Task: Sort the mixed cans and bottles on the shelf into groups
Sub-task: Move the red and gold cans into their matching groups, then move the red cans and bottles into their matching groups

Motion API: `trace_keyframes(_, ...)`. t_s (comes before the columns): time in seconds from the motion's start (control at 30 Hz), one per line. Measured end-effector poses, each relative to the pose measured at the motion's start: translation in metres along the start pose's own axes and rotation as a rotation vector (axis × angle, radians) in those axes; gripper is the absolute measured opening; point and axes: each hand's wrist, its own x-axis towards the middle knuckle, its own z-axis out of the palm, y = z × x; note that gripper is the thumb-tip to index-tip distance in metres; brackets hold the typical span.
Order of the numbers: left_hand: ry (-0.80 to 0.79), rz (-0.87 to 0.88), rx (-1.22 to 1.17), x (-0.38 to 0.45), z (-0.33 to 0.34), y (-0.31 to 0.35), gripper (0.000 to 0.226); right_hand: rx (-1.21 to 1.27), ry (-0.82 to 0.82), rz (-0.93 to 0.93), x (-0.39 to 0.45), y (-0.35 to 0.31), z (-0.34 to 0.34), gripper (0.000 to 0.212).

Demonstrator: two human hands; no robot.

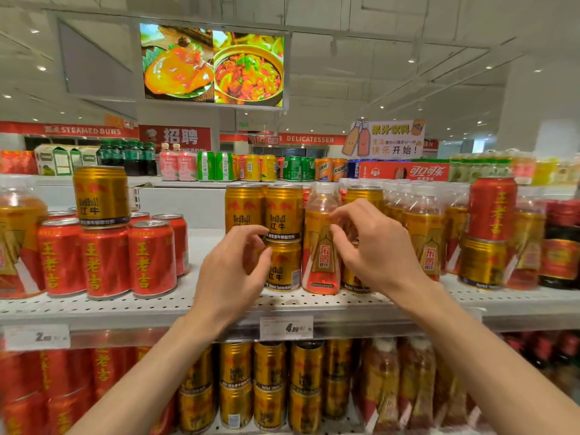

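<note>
Gold Red Bull cans (284,211) stand stacked two high at the middle of the white shelf (157,306). Right beside them is an orange-labelled bottle (320,255). My left hand (232,271) hovers in front of the lower left gold can with half-curled fingers and holds nothing. My right hand (373,246) has curved fingers by the bottle's right side and also holds nothing. On the left, red cans (103,262) form a group with one gold can (102,196) on top. On the right, a red can (491,208) sits on a gold can (480,262) among more orange bottles (423,230).
A large bottle (15,240) stands at the far left and dark bottles (561,246) at the far right. A price tag (286,328) hangs on the shelf edge. The shelf below holds more gold cans (270,387). Behind the red cans there is bare shelf.
</note>
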Motion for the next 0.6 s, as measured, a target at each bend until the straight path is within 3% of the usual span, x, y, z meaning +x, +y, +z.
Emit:
trace_keyframes(0.13, -0.139, -0.014, 0.017, 0.018, 0.009, 0.018, 0.029, -0.156, 0.027, -0.008, 0.019, 0.002, -0.001, 0.019)
trace_keyframes(0.3, -0.175, -0.071, 0.008, 0.030, 0.010, 0.022, 0.031, -0.310, -0.060, -0.001, 0.048, -0.001, 0.002, 0.047)
trace_keyframes(0.47, -0.198, -0.098, -0.013, 0.029, 0.009, 0.020, 0.031, -0.243, -0.240, 0.092, 0.060, 0.000, 0.007, 0.053)
trace_keyframes(0.6, -0.219, -0.113, -0.026, 0.025, 0.008, 0.018, 0.032, -0.136, -0.189, 0.073, 0.058, -0.002, -0.005, 0.048)
